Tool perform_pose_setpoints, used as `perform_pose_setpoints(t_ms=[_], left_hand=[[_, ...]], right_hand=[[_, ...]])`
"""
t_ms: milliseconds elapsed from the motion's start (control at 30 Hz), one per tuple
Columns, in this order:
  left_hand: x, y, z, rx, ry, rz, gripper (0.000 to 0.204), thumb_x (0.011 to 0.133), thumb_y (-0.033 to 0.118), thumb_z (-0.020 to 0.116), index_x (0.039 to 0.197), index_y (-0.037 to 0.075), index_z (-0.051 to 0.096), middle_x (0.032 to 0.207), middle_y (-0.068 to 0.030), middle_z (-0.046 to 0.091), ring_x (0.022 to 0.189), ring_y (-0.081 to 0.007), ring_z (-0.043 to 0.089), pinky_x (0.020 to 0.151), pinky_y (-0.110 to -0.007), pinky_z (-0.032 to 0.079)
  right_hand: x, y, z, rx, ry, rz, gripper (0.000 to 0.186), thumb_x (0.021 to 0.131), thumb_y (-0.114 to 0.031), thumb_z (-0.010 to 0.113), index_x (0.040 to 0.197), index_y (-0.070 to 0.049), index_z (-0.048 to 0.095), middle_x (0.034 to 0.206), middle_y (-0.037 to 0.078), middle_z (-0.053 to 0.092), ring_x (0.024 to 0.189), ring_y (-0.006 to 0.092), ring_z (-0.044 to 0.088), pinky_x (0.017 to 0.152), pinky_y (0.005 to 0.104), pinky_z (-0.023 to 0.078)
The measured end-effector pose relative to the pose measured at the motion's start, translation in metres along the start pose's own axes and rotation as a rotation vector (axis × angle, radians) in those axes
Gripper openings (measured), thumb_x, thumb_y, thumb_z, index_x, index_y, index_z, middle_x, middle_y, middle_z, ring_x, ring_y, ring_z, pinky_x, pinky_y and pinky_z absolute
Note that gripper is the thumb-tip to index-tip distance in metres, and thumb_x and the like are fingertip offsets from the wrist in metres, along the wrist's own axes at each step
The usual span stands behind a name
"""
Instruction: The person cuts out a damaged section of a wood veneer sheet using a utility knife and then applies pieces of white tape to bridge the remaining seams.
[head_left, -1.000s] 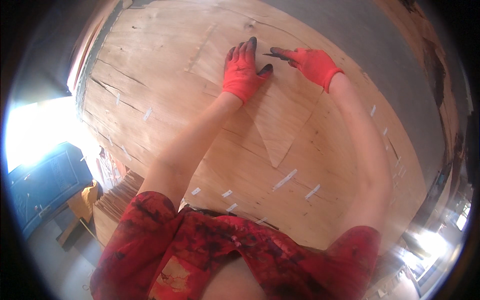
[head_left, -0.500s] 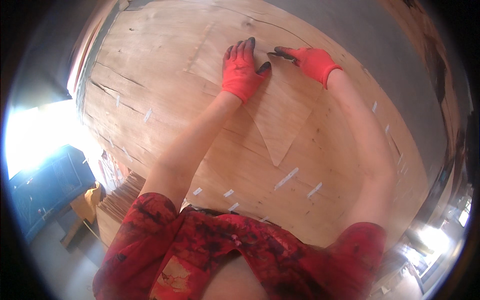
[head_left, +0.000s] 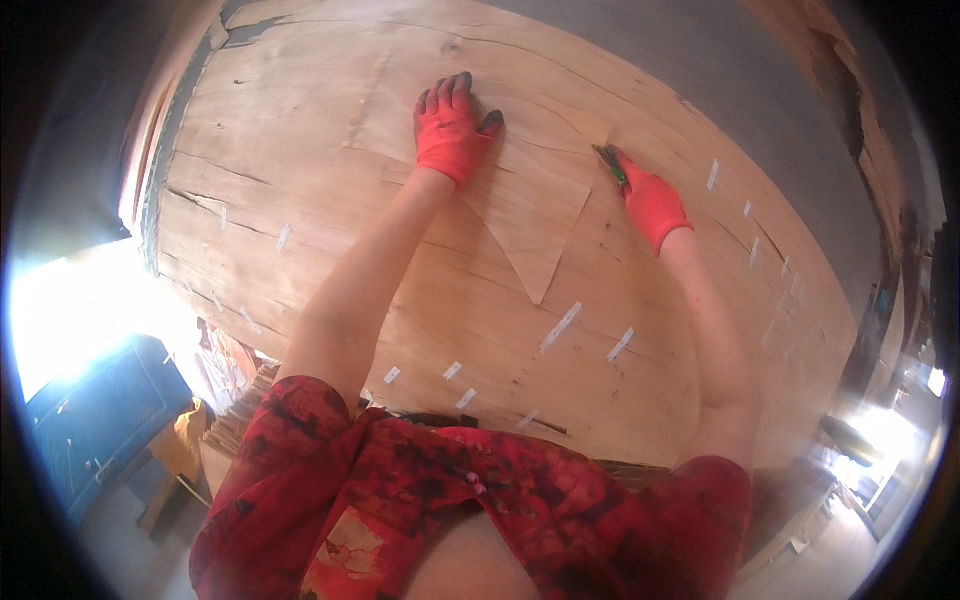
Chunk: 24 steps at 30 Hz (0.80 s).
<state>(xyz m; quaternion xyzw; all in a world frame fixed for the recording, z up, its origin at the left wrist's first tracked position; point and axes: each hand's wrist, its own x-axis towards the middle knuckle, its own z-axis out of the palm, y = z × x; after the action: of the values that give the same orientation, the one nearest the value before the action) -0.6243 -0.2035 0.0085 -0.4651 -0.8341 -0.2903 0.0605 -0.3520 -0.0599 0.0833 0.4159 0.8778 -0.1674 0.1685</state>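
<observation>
My left hand, in a red glove with dark fingertips, lies flat with fingers spread on a loose piece of thin wood veneer. That piece tapers to a point toward me and rests on a large veneer sheet. My right hand, gloved the same way, is closed round a green-handled utility knife. The knife's tip is at the right edge of the loose piece, close to a small pointed corner of veneer. My fingers partly cover the knife.
Short strips of white tape are stuck on the large sheet, which has several cracks. A grey surface lies beyond its far edge. At the lower left stand a blue box-like object and a stack of veneer.
My right hand has moved toward me and slightly right with the knife, along the veneer. In the picture, my left hand sits a little further left, still flat on the piece.
</observation>
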Motion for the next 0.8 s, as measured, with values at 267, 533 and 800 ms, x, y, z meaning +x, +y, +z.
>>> perform_pose_setpoints(t_ms=[267, 533, 800], left_hand=[[-0.002, -0.007, 0.006, 0.0, -0.009, -0.008, 0.075, 0.084, 0.047, 0.069, 0.142, 0.006, 0.044, 0.143, -0.0137, 0.05, 0.137, -0.0312, 0.04, 0.117, -0.047, 0.024], [-0.001, -0.002, -0.002, -0.014, -0.035, -0.009, 0.078, 0.084, 0.05, 0.068, 0.144, 0.006, 0.043, 0.145, -0.0161, 0.049, 0.139, -0.0324, 0.039, 0.118, -0.048, 0.023], [-0.006, -0.024, -0.004, 0.04, -0.044, 0.09, 0.068, 0.092, 0.043, 0.057, 0.146, 0.004, 0.04, 0.147, -0.017, 0.046, 0.141, -0.0349, 0.036, 0.119, -0.051, 0.02]], right_hand=[[-0.042, 0.007, -0.006, 0.282, 0.151, 0.059, 0.041, 0.091, -0.019, 0.06, 0.132, -0.02, 0.055, 0.114, 0.019, 0.067, 0.105, 0.0378, 0.064, 0.088, 0.0469, 0.052], [0.018, -0.079, 0.034, 0.007, 0.481, -0.53, 0.019, 0.084, -0.007, 0.058, 0.102, -0.007, 0.064, 0.133, 0.013, 0.061, 0.122, 0.0337, 0.057, 0.094, 0.0422, 0.05], [0.036, -0.106, 0.039, -0.381, 0.275, -0.368, 0.013, 0.087, -0.011, 0.055, 0.094, -0.013, 0.066, 0.116, 0.01, 0.067, 0.111, 0.0257, 0.062, 0.081, 0.0392, 0.05]])
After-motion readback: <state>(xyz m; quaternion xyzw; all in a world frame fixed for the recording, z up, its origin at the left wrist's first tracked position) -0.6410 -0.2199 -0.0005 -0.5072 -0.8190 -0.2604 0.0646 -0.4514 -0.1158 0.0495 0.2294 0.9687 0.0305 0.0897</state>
